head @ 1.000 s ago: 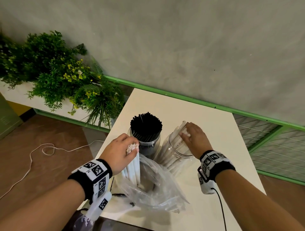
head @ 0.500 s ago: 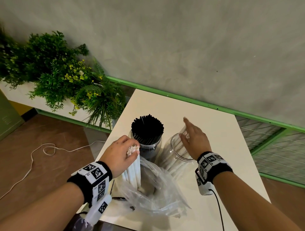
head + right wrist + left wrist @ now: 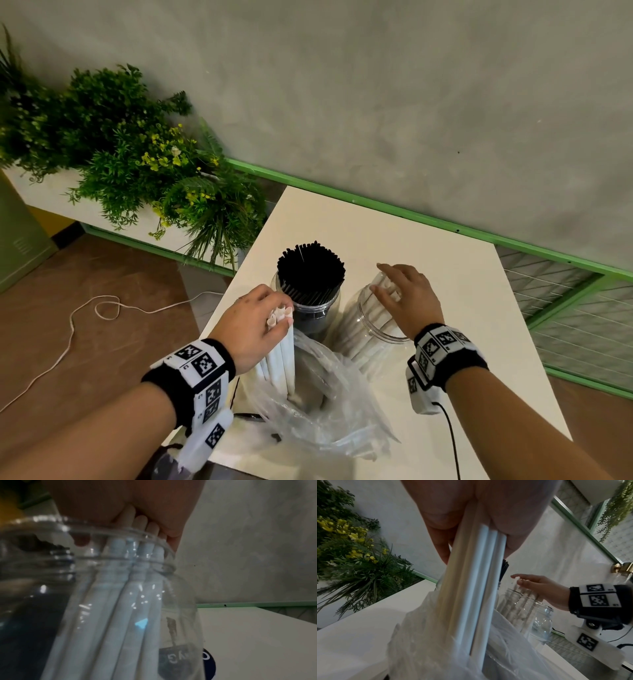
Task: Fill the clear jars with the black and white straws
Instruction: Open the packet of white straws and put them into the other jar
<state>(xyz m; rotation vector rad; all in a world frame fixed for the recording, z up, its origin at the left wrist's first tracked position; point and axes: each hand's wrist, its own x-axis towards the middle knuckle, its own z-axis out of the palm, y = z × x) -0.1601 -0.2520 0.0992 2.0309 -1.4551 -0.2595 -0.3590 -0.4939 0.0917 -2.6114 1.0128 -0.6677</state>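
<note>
Two clear jars stand mid-table. The left jar (image 3: 308,313) is packed with black straws (image 3: 310,274). The right jar (image 3: 370,342) leans and holds several white straws (image 3: 120,615). My right hand (image 3: 407,298) hovers over its mouth with fingers straight, touching the straw tops. My left hand (image 3: 281,317) grips a bundle of white straws (image 3: 282,356) near their top ends. Their lower ends stand inside a crumpled clear plastic bag (image 3: 329,421) in front of the jars. The left wrist view shows the same bundle (image 3: 474,588) in my fingers.
The white table (image 3: 428,246) is small, its left edge close to my left hand. A planter of green plants (image 3: 137,164) sits to the left. A white cable (image 3: 102,308) lies on the brown floor. A green rail and mesh (image 3: 565,291) run on the right.
My right hand has let go of the white straws in the right jar and straightened its fingers above them. The left hand still holds its bundle in the bag.
</note>
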